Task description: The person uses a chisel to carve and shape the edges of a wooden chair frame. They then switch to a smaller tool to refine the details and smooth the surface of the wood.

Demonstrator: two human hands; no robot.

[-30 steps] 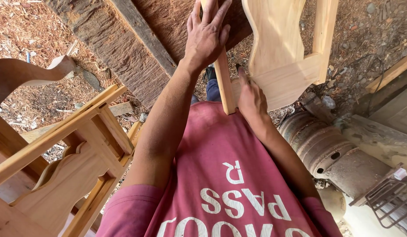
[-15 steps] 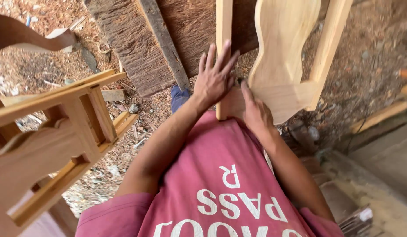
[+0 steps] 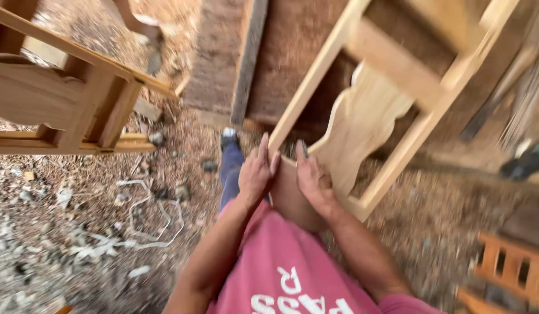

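A pale wooden chair-back frame with a curved, shaped middle panel leans up and to the right in front of me. My left hand presses on the left side of its lower post end, fingers stretched upward. My right hand holds the same end from the right, next to the panel's bottom edge. The frame's bottom end rests against my pink shirt. The picture is blurred by motion.
Another unfinished wooden chair frame stands at the left. An orange-brown wooden piece lies at the bottom right. Dark rough planks lie ahead. Wood chips and a white cord cover the ground by my shoe.
The chair-back frame has tilted over to the right. My left hand has slid down its post to meet the right hand at the lower end. The view has swung left.
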